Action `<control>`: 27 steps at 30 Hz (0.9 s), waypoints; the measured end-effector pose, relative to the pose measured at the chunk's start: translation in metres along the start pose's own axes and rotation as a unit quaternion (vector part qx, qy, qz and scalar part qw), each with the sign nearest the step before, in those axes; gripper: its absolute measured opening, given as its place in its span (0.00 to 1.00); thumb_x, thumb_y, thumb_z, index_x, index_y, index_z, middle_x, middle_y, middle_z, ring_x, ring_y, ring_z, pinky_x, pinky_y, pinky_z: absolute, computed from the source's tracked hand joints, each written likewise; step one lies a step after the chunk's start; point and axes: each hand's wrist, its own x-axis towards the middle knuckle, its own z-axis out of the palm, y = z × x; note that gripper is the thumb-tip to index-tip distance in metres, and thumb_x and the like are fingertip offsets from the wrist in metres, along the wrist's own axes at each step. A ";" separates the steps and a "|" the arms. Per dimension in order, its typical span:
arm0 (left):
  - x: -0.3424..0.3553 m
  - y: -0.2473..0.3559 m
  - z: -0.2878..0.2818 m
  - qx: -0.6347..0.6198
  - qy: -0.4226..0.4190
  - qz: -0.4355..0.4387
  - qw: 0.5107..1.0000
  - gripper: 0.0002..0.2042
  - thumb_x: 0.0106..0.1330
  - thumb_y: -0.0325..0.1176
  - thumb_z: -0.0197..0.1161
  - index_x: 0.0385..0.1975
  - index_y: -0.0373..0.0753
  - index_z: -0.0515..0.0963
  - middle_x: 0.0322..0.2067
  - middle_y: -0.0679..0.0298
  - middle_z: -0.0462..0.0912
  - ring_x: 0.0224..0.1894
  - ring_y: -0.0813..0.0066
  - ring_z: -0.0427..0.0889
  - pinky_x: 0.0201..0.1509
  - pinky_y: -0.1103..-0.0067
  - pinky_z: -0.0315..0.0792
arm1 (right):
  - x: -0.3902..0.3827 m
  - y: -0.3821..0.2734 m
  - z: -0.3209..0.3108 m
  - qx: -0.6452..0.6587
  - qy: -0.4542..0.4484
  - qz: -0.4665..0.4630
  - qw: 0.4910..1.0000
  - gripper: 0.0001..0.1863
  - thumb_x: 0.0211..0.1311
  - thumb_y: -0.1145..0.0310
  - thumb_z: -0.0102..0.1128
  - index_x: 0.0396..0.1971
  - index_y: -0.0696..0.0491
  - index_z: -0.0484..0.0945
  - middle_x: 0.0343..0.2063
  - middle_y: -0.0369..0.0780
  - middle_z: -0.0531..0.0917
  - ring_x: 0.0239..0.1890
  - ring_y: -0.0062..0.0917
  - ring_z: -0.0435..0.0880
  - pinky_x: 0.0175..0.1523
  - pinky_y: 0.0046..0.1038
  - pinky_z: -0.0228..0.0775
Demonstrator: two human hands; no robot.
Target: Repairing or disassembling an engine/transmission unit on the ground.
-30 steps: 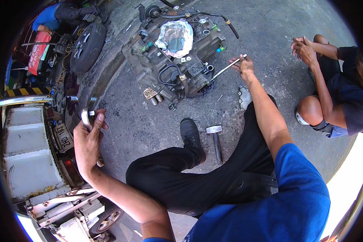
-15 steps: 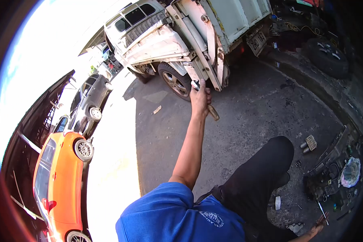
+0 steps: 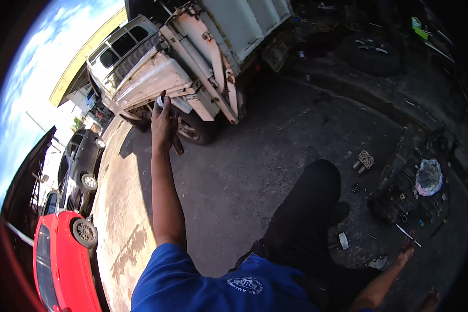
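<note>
My left arm reaches up and away, toward the side of a white truck [image 3: 156, 78]. My left hand [image 3: 164, 122] is closed around a tool; its brown handle [image 3: 178, 145] sticks out below my fist and a silver end [image 3: 160, 101] shows by the thumb. The fist hides the middle of the tool. Low on the right, my right hand [image 3: 407, 250] is stretched down near the ground. Its fingers meet a slim white rod [image 3: 403, 231], apparently gripping it, though the finger detail is small and dark.
Dark greasy machine parts [image 3: 390, 200] lie on the right, with a crumpled clear plastic bag [image 3: 429, 177] on them. A small metal part [image 3: 366, 158] and a pale block [image 3: 343, 241] rest on the ground nearby. A red car [image 3: 70, 260] and a dark car [image 3: 80, 161] stand at left.
My left hand, still holding the tool, has shifted left across the view, past the truck's rear wheel. The whole view has turned to the right. My right hand stays at the white rod.
</note>
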 end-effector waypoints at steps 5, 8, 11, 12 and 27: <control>-0.068 0.044 0.241 -0.093 -0.255 -0.074 0.959 0.24 0.72 0.43 0.54 0.63 0.40 0.63 0.19 0.76 0.61 0.17 0.88 0.58 0.19 0.85 0.52 | -0.015 -0.019 0.032 -0.026 0.246 0.058 0.967 0.19 0.64 0.64 0.62 0.47 0.62 0.73 0.42 0.50 0.82 0.43 0.40 0.83 0.53 0.41 0.78; -0.099 0.099 0.334 -0.198 -0.380 -0.084 0.900 0.25 0.72 0.44 0.55 0.65 0.41 0.62 0.16 0.75 0.61 0.15 0.88 0.58 0.17 0.85 0.50 | -0.028 -0.033 0.050 0.071 0.222 0.086 0.969 0.16 0.66 0.65 0.58 0.49 0.55 0.71 0.43 0.47 0.82 0.45 0.39 0.84 0.48 0.39 0.76; -0.131 0.146 0.392 -0.217 -0.469 -0.028 0.856 0.27 0.71 0.45 0.56 0.66 0.42 0.60 0.18 0.74 0.62 0.18 0.88 0.61 0.18 0.85 0.53 | -0.038 -0.040 0.059 0.148 0.127 0.037 0.980 0.12 0.67 0.66 0.55 0.48 0.53 0.71 0.45 0.45 0.82 0.47 0.38 0.83 0.47 0.37 0.74; -0.142 0.157 0.409 -0.240 -0.502 -0.003 0.831 0.28 0.71 0.45 0.56 0.67 0.43 0.60 0.18 0.74 0.63 0.19 0.88 0.61 0.19 0.85 0.54 | -0.039 -0.040 0.061 0.097 0.132 0.022 0.986 0.10 0.67 0.67 0.55 0.45 0.53 0.71 0.46 0.46 0.82 0.49 0.40 0.82 0.49 0.39 0.74; -0.196 0.142 0.477 -0.148 -0.601 -0.007 0.785 0.27 0.71 0.50 0.53 0.66 0.47 0.61 0.17 0.73 0.65 0.13 0.90 0.55 0.14 0.88 0.48 | -0.047 -0.032 0.075 0.011 0.259 0.005 0.966 0.15 0.64 0.70 0.59 0.45 0.64 0.69 0.41 0.53 0.82 0.43 0.39 0.85 0.47 0.37 0.82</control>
